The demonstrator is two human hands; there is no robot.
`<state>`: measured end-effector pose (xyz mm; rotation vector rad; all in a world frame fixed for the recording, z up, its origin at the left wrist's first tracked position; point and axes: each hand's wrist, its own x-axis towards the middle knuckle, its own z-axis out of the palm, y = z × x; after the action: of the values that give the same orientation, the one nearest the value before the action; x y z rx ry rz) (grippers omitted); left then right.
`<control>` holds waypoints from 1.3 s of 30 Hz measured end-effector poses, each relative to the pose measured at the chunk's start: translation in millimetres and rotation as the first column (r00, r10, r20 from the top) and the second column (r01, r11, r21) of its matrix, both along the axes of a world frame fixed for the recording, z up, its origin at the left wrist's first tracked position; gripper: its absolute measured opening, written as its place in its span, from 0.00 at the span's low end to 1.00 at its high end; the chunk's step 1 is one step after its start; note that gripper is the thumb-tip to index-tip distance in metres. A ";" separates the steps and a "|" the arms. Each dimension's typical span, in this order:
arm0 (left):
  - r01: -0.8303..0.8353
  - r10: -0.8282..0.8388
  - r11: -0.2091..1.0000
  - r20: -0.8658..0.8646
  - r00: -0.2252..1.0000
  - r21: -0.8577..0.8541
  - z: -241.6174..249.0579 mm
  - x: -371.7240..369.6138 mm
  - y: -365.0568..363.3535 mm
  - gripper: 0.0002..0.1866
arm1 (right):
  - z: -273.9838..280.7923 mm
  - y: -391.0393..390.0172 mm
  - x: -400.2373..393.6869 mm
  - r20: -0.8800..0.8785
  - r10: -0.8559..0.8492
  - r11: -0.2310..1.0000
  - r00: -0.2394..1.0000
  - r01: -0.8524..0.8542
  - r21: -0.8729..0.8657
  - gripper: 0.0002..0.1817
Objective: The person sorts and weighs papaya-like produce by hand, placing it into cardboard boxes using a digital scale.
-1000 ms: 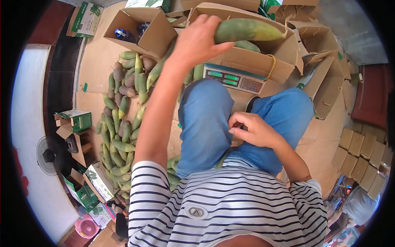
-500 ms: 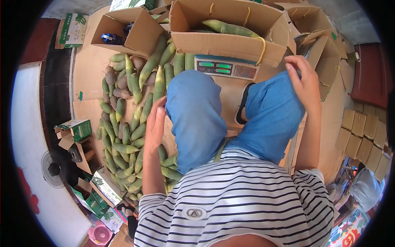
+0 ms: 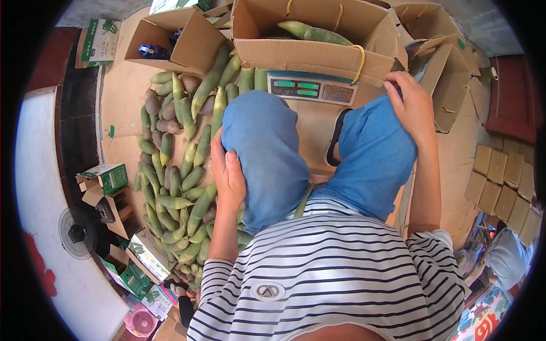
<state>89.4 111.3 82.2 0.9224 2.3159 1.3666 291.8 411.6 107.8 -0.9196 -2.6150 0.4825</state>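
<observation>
My left hand (image 3: 227, 170) rests against the outer side of my left knee, thumb apart from the fingers, holding nothing. On my right knee lies my right hand (image 3: 408, 105), its fingers apart and empty. A large cardboard box (image 3: 313, 55) with yellow rope handles sits in front of me and holds long green radishes (image 3: 327, 36). Below its front edge shows a digital scale (image 3: 311, 87) with green displays. Many green radishes (image 3: 173, 202) cover the floor to the left, with several brownish ones (image 3: 168, 126) among them.
An open carton (image 3: 196, 48) with a blue-capped item stands front left. More open cartons (image 3: 449, 85) are at the right. Small brown boxes (image 3: 497, 170) are stacked far right, near another person (image 3: 506, 258). A fan (image 3: 77, 233) and green-white boxes (image 3: 128, 273) are at the left.
My left hand has shifted right and slightly down onto the side of my knee, its thumb now showing. My right hand has moved slightly left. The view has shifted a little.
</observation>
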 end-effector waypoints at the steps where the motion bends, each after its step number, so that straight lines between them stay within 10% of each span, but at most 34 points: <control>1: 0.003 -0.003 1.000 -0.003 1.000 0.001 -1.2 -0.6 -0.1 0.33 | -0.4 0.4 0.2 0.005 0.000 1.000 1.000 0.000 0.003 0.08; 39: -0.101 0.123 0.981 -0.129 0.984 0.163 -10.3 -15.4 1.5 0.29 | -6.3 3.1 4.4 -0.002 -0.022 0.999 1.000 0.022 0.025 0.08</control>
<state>74.0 112.8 71.8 0.9735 2.4235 1.5973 296.2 414.7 101.5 -0.9390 -2.6003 0.4436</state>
